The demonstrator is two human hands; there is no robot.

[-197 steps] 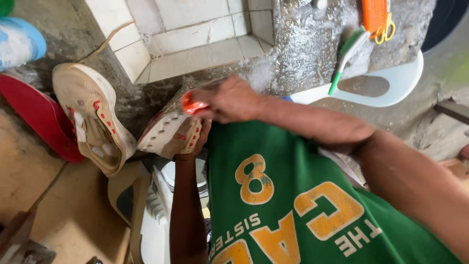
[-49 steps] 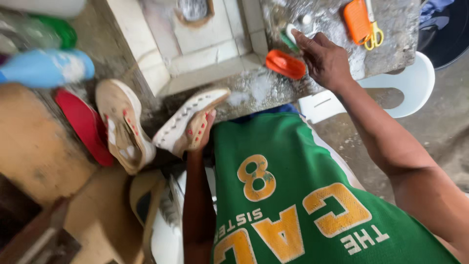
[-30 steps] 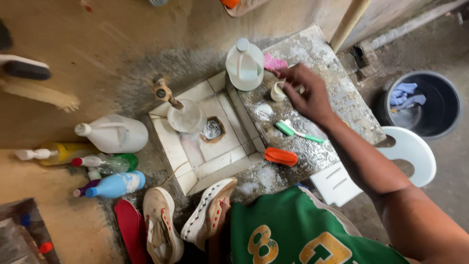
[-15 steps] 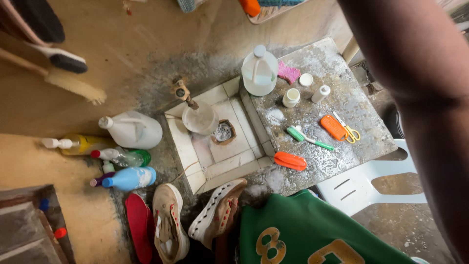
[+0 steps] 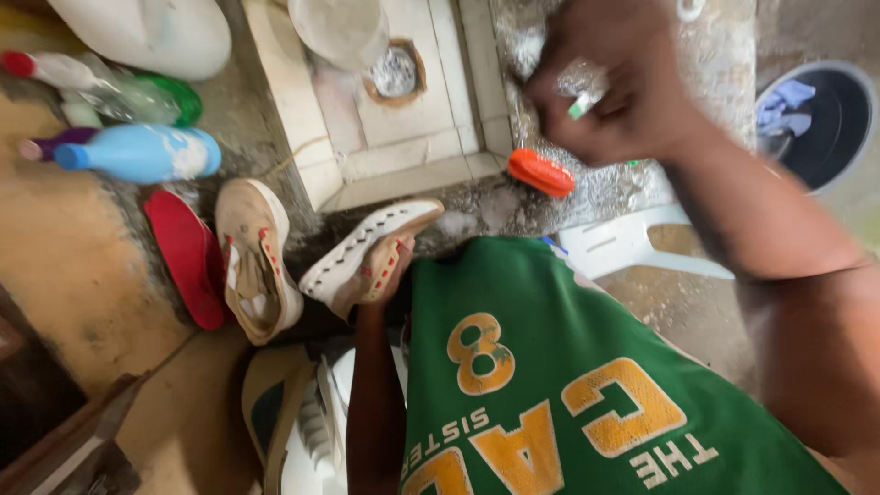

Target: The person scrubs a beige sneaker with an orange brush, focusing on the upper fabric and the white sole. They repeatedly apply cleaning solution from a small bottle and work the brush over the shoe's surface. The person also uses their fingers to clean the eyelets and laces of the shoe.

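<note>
My right hand (image 5: 610, 87) is raised over the wet stone counter (image 5: 642, 183), fist closed around a green and white toothbrush (image 5: 578, 106) whose tip pokes out between the fingers. My left hand (image 5: 396, 268) grips a beige sneaker (image 5: 367, 252) sole-up at the counter's front edge; the shoe hides most of the fingers. An orange scrub brush (image 5: 541, 172) lies on the counter just below my right hand. A second beige sneaker (image 5: 257, 261) rests on the ground to the left.
A tiled drain basin (image 5: 403, 137) holds a white bowl (image 5: 337, 27). A blue bottle (image 5: 137, 153), green bottle (image 5: 160, 96) and white jug (image 5: 147, 32) lie at left, beside a red slipper (image 5: 188, 257). A white plastic chair (image 5: 623, 243) and a dark bucket (image 5: 816, 119) stand at right.
My right hand reached to the counter, took up the toothbrush that lay there, and now holds it in a fist. The view has dropped closer. My left hand keeps the sneaker.
</note>
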